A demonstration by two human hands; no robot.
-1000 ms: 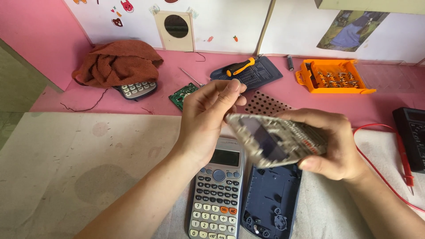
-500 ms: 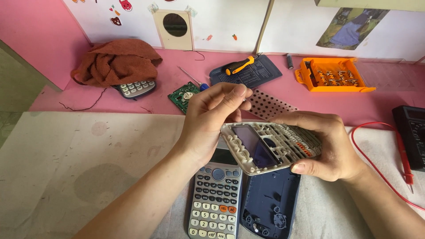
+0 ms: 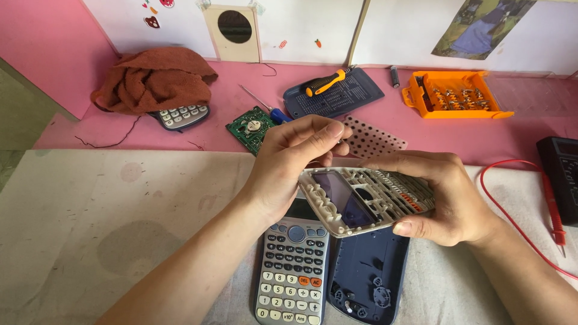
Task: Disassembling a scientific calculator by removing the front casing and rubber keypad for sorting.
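Calculator front shell (image 3: pixel 367 201), the grey one with the empty key holes, is up in the air over the desk, tilted. My right hand (image 3: pixel 448 198) is clamped on its right end, thumb underneath. My left hand (image 3: pixel 289 162) has its fingertips pinched together at the shell's top left edge. Right below sit a whole calculator (image 3: pixel 293 271) and a dark blue back cover (image 3: pixel 368 274), side by side on the grey mat (image 3: pixel 90 229).

We see bright, even daylight across the table (image 3: pixel 90 229), with soft shadows pooling under our forearms near its front edge. The picture stays sharp throughout, with no glare and slight bending toward the corners.
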